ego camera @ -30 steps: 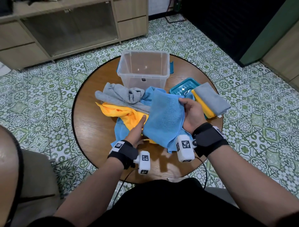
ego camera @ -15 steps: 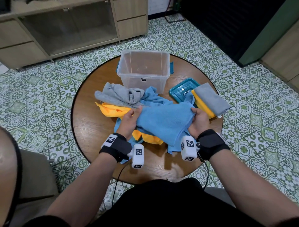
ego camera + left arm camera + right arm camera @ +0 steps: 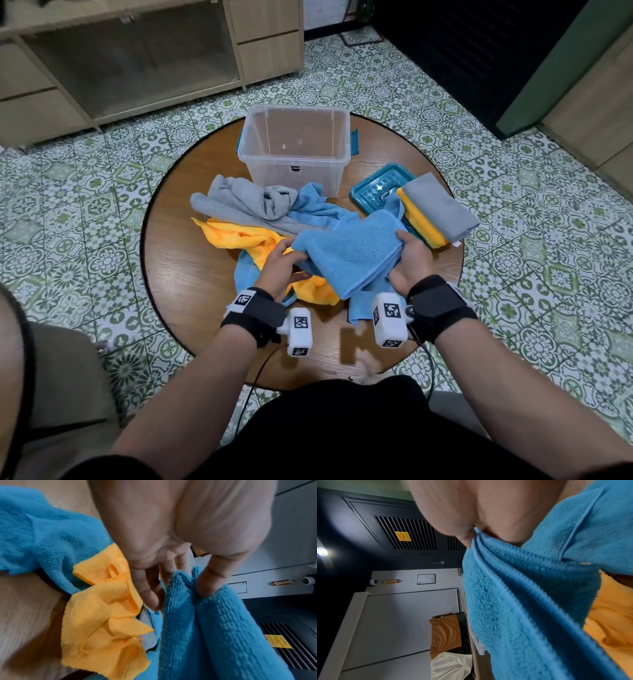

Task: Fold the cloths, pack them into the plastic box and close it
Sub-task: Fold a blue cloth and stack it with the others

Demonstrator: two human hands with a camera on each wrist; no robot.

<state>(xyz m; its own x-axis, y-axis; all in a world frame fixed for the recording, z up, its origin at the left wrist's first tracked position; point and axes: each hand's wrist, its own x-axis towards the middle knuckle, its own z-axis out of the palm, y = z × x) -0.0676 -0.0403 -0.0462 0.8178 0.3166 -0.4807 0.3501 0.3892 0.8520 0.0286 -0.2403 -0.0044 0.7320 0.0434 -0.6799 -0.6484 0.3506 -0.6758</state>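
Observation:
A blue cloth (image 3: 356,251) hangs folded between my two hands above the table's middle. My left hand (image 3: 286,258) pinches its left end; the left wrist view shows thumb and fingers closed on the blue cloth (image 3: 197,615). My right hand (image 3: 409,251) grips the right end, where the blue cloth (image 3: 530,601) bunches in the grip. Under it lie an orange cloth (image 3: 246,236), another blue cloth (image 3: 317,209) and a crumpled grey cloth (image 3: 246,202). The clear plastic box (image 3: 296,150) stands open behind them. Its teal lid (image 3: 375,188) lies to the right.
A folded grey cloth (image 3: 438,205) on a folded orange cloth (image 3: 419,221) rests on the lid's right part. The round wooden table (image 3: 185,267) stands on a green tiled floor. A wooden cabinet (image 3: 137,58) is at the back left.
My left hand moved from below the cloth up to its left end and took hold. The cloth, first upright, was spread wide between both hands, then drawn into a tighter fold.

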